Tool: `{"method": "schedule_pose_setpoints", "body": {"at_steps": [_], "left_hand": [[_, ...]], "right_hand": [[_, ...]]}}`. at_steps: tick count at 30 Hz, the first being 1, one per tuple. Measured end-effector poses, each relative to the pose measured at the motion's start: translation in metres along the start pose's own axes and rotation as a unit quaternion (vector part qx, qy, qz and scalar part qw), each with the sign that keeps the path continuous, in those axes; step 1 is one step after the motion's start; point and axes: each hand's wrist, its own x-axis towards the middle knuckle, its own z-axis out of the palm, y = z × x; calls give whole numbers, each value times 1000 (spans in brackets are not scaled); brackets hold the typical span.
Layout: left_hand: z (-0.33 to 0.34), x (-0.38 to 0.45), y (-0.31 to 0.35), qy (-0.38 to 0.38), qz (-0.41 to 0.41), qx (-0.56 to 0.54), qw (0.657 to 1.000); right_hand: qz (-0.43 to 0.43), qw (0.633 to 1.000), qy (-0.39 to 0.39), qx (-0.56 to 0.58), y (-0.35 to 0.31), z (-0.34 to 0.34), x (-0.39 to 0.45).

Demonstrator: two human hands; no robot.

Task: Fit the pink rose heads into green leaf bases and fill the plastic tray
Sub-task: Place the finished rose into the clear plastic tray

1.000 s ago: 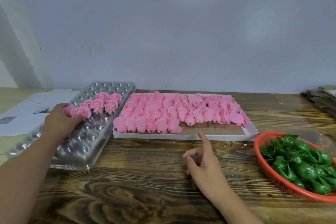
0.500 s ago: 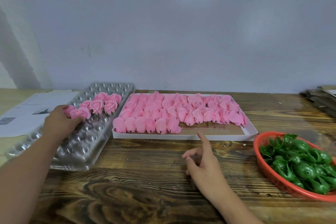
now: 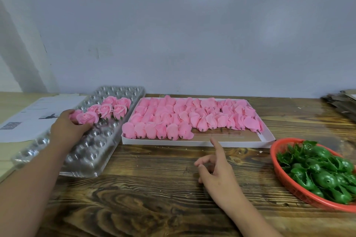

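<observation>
A clear plastic tray (image 3: 92,148) lies at the left, with several finished pink roses (image 3: 107,109) in its far cups. My left hand (image 3: 66,127) is over the tray, fingers curled round one pink rose (image 3: 86,118) in the nearest filled row. A white box (image 3: 198,142) in the middle holds many loose pink rose heads (image 3: 185,119). A red basket (image 3: 285,181) at the right holds several green leaf bases (image 3: 319,171). My right hand (image 3: 215,167) hovers over the wooden table in front of the box, forefinger raised, holding nothing.
White printed paper (image 3: 32,119) lies left of the tray. A stack of cardboard (image 3: 341,102) sits at the far right by the grey wall. The wooden table (image 3: 146,188) stretches between my arms.
My left hand has shifted slightly right along the tray with the rose. My right hand has hardly moved.
</observation>
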Motion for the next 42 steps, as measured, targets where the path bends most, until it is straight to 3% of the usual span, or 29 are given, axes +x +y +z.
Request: {"method": "schedule_pose_setpoints", "body": {"at_steps": [7, 13, 22, 30, 33, 37, 42], "left_hand": [[-12, -9, 7, 5, -21, 6, 1000], [7, -62, 44, 65, 81, -71, 992], [70, -153, 80, -74, 166, -139, 974], [85, -164, 72, -209, 228, 29, 951], [86, -168, 72, -215, 266, 96, 935], [86, -168, 72, -207, 259, 86, 940], [85, -168, 72, -214, 249, 77, 941]], "right_hand": [[4, 1000, -4, -4, 0, -1, 0], [0, 1000, -4, -10, -1, 0, -1], [-1, 1000, 12, -19, 2, -1, 1], [-29, 999, 28, -34, -1, -3, -3], [-54, 997, 23, -59, -14, -16, -6], [-69, 992, 24, -106, -45, -62, -10], [-2, 943, -4, -333, -68, -151, -2]]}}
